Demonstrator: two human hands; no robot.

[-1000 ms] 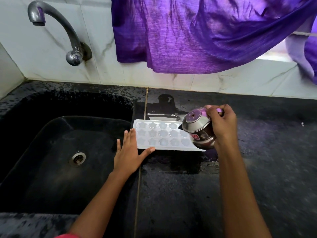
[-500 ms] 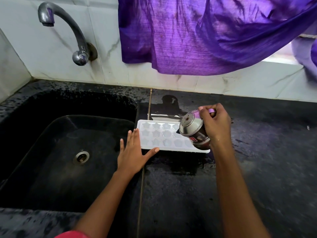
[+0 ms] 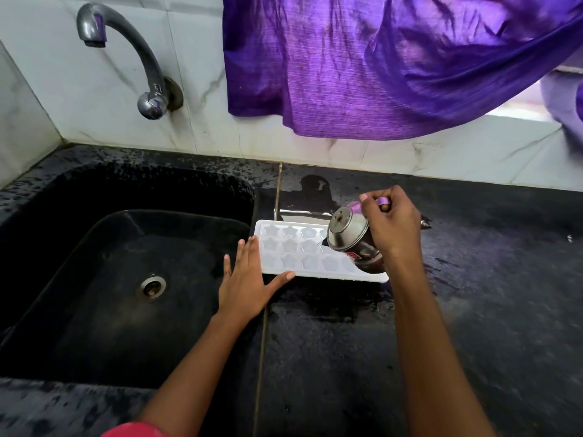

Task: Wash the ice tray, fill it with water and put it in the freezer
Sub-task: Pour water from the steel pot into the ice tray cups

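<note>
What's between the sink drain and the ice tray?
Head view: the left hand, fingers straight, touching the left end of the ice tray; from there to the drain, bare sink.

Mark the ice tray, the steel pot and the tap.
ice tray [image 3: 285, 247]: head view, a cell near its left end.
steel pot [image 3: 350, 231]: head view, its shiny rounded side.
tap [image 3: 144, 58]: head view, the curved spout.

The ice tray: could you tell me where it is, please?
In the head view, the ice tray lies on the dark counter just right of the sink, between the left hand at its left end and the right hand's steel pot.
</note>
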